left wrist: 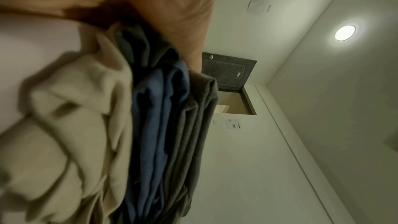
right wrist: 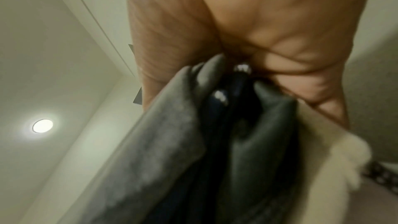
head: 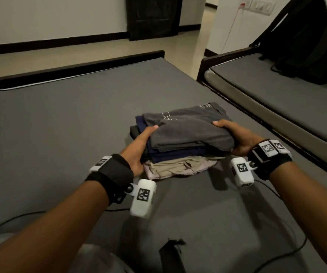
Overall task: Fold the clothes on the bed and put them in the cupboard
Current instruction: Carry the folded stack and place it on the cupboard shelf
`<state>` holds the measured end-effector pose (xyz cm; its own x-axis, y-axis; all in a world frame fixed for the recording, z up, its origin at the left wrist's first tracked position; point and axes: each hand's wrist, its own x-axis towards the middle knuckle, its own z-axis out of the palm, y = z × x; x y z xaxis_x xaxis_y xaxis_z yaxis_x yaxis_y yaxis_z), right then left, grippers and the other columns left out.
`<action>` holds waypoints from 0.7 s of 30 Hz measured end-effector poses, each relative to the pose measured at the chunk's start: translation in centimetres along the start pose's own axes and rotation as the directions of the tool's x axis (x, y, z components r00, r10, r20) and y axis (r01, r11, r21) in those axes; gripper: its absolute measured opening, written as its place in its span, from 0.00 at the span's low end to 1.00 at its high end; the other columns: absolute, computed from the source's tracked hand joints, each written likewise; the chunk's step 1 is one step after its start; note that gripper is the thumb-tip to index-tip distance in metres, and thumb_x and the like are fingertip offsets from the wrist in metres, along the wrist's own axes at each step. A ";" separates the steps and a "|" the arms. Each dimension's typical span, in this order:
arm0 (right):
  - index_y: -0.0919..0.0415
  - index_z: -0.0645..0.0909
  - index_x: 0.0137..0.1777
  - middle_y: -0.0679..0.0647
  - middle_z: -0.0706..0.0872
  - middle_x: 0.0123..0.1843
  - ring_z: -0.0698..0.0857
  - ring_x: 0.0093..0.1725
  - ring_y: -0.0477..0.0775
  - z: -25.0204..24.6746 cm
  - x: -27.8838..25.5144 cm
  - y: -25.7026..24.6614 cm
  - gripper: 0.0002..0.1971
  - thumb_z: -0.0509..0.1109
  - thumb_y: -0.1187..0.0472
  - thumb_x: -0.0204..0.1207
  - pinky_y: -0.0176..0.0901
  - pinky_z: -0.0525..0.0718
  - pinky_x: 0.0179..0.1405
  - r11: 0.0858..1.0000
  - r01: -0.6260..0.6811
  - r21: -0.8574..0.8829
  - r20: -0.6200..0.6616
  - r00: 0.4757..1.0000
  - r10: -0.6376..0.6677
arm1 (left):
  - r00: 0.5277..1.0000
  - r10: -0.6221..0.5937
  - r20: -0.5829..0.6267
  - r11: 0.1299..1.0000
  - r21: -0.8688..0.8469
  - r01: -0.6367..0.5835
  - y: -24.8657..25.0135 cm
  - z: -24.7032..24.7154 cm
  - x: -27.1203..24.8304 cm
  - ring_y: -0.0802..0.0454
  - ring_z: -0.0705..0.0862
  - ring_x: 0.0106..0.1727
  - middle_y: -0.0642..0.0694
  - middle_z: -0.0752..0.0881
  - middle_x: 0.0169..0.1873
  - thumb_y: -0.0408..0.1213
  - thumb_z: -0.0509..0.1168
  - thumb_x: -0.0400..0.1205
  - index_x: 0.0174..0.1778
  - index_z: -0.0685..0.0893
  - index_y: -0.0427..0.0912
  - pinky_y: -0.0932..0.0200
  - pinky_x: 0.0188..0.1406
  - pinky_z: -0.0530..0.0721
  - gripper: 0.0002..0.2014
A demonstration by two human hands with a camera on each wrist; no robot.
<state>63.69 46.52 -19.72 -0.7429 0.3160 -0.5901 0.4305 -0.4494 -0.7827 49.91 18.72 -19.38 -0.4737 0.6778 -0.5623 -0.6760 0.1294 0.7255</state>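
Lifting the folded stack off the bed

Gripping the pile of folded clothes (head: pixel 180 140) from both sides, I have my left hand (head: pixel 139 152) and right hand (head: pixel 237 138) each clamped on it, thumbs on the grey top piece and fingers tucked beneath. The pile sits in the middle of the bed (head: pixel 60 125), perhaps just leaving it. Folding looks done; carrying is the step now. Next I must raise the pile level, squeezing evenly so the loose beige bottom layer doesn't slip, and find the cupboard, which is out of view.
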 end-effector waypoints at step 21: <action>0.58 0.76 0.78 0.61 0.84 0.72 0.86 0.66 0.58 38.1 4.0 -1.1 0.27 0.68 0.47 0.82 0.52 0.81 0.71 0.978 0.138 -0.156 0.675 0.738 0.004 | 0.798 0.337 -0.500 0.930 0.048 -0.363 7.0 -22.2 -25.7 0.41 0.89 0.59 0.38 0.90 0.58 0.59 0.67 0.80 0.65 0.86 0.43 0.47 0.58 0.88 0.25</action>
<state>40.70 16.48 -13.65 -0.8924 -0.3324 -0.3051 0.3989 -0.2655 -0.8777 44.86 -13.83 -8.65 -0.8881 0.2221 -0.4024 -0.4298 -0.0911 0.8983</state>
